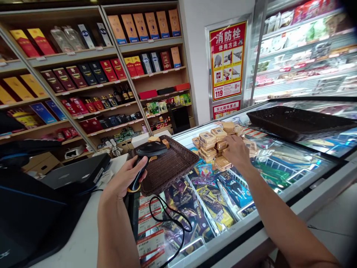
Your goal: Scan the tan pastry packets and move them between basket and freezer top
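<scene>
My left hand (129, 176) is wrapped round the handle of a black barcode scanner (153, 149) with yellow trim. The scanner's head points right, above a dark brown woven tray (170, 167), and its cord loops down over the freezer glass. At the far side of the freezer lid, my right hand (237, 150) reaches into a pile of small clear-wrapped tan snack packs (208, 139). Its fingers curl at the packs on the pile's right side, the fingertips partly hidden. A few tan pieces lie at the tray's far edge.
Under the glass of the chest freezer (279, 201) lie colourful ice-cream packets and wire dividers. A second dark woven tray (301, 123) rests at the right. Checkout equipment (30, 208) fills the left counter. Shelves of boxed goods (97, 74) and a red poster (227, 61) stand behind.
</scene>
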Tool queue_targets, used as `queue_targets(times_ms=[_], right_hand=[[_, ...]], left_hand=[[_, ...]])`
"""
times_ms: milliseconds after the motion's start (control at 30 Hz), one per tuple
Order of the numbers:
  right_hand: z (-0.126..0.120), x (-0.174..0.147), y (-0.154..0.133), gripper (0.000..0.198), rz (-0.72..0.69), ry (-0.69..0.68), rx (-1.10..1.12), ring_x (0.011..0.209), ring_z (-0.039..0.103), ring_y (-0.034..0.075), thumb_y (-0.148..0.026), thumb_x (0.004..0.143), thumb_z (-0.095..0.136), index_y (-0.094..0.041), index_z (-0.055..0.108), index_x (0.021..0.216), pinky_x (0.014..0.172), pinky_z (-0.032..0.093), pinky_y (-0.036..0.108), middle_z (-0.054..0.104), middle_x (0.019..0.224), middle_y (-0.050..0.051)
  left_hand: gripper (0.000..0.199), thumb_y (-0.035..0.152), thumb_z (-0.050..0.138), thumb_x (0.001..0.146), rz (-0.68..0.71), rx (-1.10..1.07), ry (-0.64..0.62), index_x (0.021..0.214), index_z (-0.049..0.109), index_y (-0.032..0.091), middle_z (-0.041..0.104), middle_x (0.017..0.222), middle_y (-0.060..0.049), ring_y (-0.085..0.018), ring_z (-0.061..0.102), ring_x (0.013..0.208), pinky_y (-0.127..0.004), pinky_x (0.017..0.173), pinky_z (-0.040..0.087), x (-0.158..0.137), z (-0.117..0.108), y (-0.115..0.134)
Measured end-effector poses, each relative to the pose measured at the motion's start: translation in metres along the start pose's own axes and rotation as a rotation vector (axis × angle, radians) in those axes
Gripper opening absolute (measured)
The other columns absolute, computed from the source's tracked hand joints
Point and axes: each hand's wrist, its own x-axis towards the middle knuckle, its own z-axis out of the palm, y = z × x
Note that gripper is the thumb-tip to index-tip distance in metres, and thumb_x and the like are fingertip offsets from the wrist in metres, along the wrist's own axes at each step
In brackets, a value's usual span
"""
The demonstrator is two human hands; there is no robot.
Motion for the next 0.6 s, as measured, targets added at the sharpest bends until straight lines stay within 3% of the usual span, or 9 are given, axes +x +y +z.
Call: queue_targets(times_ms=[67,267,400,600], right_hand=[[0.003,-0.005,-0.03,0.036,-0.09,-0.049,0.097,0.109,0.058,0.028,-0.005,0.083,0.044,-0.02,0.067,0.106,0.093,0.047,0.038,0.067,0.11,0.012],[0.036,-0.003,-0.128,0.025,-0.412,-0.414,0.294,0.099,0.064,0.025,-0.014,0.089,0.048,-0.024,0.07,0.095,0.088,0.045,0.035,0.072,0.106,0.008],[0.077,0.029,-0.197,0.015,-0.367,-0.566,0.484,0.101,0.062,0.028,-0.02,0.081,0.064,-0.022,0.071,0.094,0.091,0.044,0.036,0.071,0.103,0.01],[0.154,0.06,-0.283,0.051,-0.303,-0.651,0.622,0.121,0.051,0.033,-0.025,0.075,0.074,-0.02,0.062,0.125,0.103,0.038,0.041,0.063,0.123,0.012]], left_hand=[[0.051,0.07,0.065,0.076,0.007,0.023,0.059,0.083,0.056,0.02,0.051,0.054,0.005,-0.011,0.045,0.047,-0.021,0.047,0.032,0.001,-0.007,-0.005],[0.055,0.075,0.065,0.072,-0.115,0.08,0.276,0.08,0.057,0.02,0.053,0.053,0.005,-0.012,0.05,0.049,-0.022,0.05,0.037,0.008,-0.03,-0.028],[0.055,0.075,0.066,0.071,-0.135,0.026,0.336,0.082,0.058,0.021,0.055,0.057,0.004,-0.013,0.052,0.052,-0.023,0.051,0.039,0.005,-0.039,-0.034],[0.052,0.072,0.064,0.075,-0.093,-0.041,0.308,0.084,0.057,0.021,0.054,0.058,0.004,-0.012,0.049,0.051,-0.022,0.049,0.038,0.004,-0.039,-0.034]])
